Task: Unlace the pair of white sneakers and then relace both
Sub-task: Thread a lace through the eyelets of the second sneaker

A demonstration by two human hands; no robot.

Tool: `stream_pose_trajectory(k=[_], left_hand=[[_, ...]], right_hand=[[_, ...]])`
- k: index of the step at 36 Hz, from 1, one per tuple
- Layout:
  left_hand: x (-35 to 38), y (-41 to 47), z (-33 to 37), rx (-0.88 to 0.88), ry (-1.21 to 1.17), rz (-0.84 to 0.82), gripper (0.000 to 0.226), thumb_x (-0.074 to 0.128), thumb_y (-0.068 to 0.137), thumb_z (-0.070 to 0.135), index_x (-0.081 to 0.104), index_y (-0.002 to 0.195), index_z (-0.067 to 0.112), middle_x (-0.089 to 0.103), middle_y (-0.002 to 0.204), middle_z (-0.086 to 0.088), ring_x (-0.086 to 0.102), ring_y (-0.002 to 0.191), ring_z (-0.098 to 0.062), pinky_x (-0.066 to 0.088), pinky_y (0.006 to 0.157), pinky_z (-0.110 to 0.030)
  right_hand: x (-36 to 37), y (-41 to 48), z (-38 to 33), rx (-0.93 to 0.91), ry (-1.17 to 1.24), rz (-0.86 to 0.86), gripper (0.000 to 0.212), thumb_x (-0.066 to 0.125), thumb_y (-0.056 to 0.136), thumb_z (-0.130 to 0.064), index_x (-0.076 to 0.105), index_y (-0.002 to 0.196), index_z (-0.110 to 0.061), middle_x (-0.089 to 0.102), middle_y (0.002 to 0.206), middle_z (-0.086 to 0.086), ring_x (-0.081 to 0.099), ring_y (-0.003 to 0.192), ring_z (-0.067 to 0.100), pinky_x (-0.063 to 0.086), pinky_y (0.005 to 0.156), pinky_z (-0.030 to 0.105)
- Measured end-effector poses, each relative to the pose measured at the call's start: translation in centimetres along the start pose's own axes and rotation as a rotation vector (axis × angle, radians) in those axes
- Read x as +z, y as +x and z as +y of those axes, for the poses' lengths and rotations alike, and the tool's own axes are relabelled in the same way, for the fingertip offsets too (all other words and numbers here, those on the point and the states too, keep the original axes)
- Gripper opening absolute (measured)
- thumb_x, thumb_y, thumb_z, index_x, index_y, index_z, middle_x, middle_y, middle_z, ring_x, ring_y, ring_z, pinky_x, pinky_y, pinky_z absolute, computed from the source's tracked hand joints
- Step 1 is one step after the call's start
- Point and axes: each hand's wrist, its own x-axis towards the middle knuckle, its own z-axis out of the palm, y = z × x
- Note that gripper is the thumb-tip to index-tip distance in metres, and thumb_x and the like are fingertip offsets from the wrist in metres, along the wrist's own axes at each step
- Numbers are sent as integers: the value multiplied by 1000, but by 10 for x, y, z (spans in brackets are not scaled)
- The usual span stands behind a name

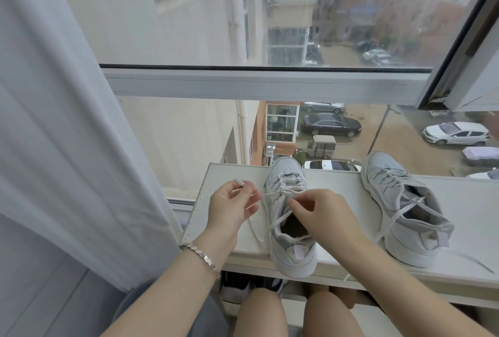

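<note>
A: You sit at the window [270,83], with the curtain [67,147] on the left. The white surface [337,182] runs along the window in front of you. Both sneakers stand on it, with the toes to the far side.

B: Yes. The right sneaker [399,201] is well apart from your hands. Its laces are loose, and one end trails over the surface to the right. You work on the left sneaker [286,250], whose heel is at the near edge.

A: Your left hand [229,209] is curled and pinches one end of the lace [270,194], out to the left of the shoe, with the lace tip [239,181] sticking up. Your right hand [324,215] is over the shoe's opening, fingers bent, and pinches the lace at the near eyelets.

B: The far eyelets carry crossed lace, and the near rows look slack. I judge that you are at the near rows of this shoe. Whether you pull the lace out or thread it in, I cannot tell.

A: The next move, I think, asks for a fine grip. Take the tip between two fingers and guide it through one small eyelet. Let the other hand steady the shoe, so that it does not slide off the edge.

B: The bracelet [205,257] on your left wrist is near the slack lace on the surface. It could catch there, so take care.
</note>
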Motion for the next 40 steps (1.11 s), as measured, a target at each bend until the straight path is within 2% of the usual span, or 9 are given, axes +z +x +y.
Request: stream_pose_trajectory(k=[5,8,14,18,28,32,34,38,40], left_hand=[[0,-1,-13,68,14,-36,11,64,82,-5,61,74,3,70,66,-5,69,66,-14,53,58,-19],[1,-3,-17,125,80,-58,18,67,76,-12,62,71,4,72,69,-8,70,68,-17,54,60,-20],[3,-7,-16,167,133,-70,28,74,69,-8,69,56,17,72,69,-7,70,69,-16,53,58,-19],[6,-7,-21,166,162,-63,33,72,72,-7,71,54,21,72,69,-4,70,67,-13,52,56,-18],[10,3,-19,246,254,-77,21,74,71,-7,68,63,12,71,64,0,68,62,-9,51,55,-16],[8,7,-19,242,352,-106,20,77,69,0,68,62,16,70,62,5,63,57,-1,48,53,-14],[6,10,-17,238,391,-117,20,79,69,2,67,62,17,70,62,5,63,57,-1,47,52,-14],[7,14,-14,252,434,-137,21,79,69,1,66,61,16,69,62,7,63,57,2,44,51,-9],[9,13,-14,267,441,-147,22,77,70,0,66,61,17,68,60,10,62,57,5,42,50,-7]], right_hand=[[12,0,-11,-25,-180,37,29,56,82,-56,70,81,-31,69,78,-9,62,76,13,46,60,25],[17,0,-12,14,-169,37,38,57,80,-59,66,70,-24,65,67,-6,60,70,16,39,52,24],[15,3,-6,88,6,3,24,62,81,-43,72,70,-24,53,50,-7,53,58,13,36,49,23],[13,3,-4,89,79,-50,24,65,81,-42,71,67,-25,49,41,-8,42,44,6,32,47,23],[14,3,-2,77,98,-59,19,65,80,-38,73,70,-24,59,52,-3,53,53,12,41,53,27],[14,4,-1,60,116,-68,20,65,81,-37,73,69,-23,52,43,-8,45,46,6,37,50,25],[13,3,1,52,130,-85,20,62,83,-36,73,71,-24,55,44,-8,46,44,5,39,51,26],[9,3,3,83,245,-189,21,54,81,-18,73,78,-27,58,46,-8,45,40,3,41,52,27],[10,3,5,94,246,-174,24,52,81,-14,73,78,-25,56,44,-8,44,39,3,41,52,30]])
